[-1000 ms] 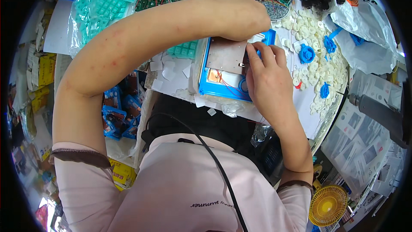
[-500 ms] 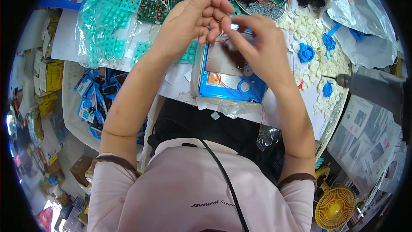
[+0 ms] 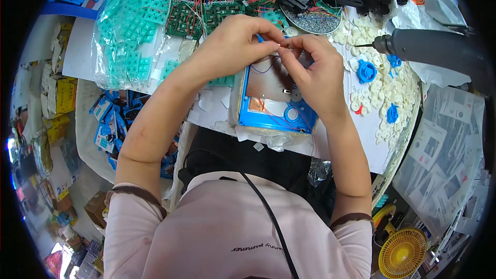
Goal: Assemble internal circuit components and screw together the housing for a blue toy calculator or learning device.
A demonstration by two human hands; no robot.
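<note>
A blue plastic casing lies open in front of me, with a brownish inner panel, thin red wires and a round ring in it. Over its far end, my left hand and my right hand meet fingertip to fingertip. Both are closed in a pinch. Whatever small piece sits between the fingertips is too small and covered to name. A thin dark wire curves just below them, inside the casing.
Bagged teal keypads lie at left, and green circuit boards with wires at the back. White plastic discs and blue round parts spread at right. A dark electric screwdriver juts in from the right. A bin of blue parts stands lower left.
My hands have lowered slightly, and the left fingers, loosely curled before, now pinch against the right ones. The screwdriver at right has swung farther up and inward.
</note>
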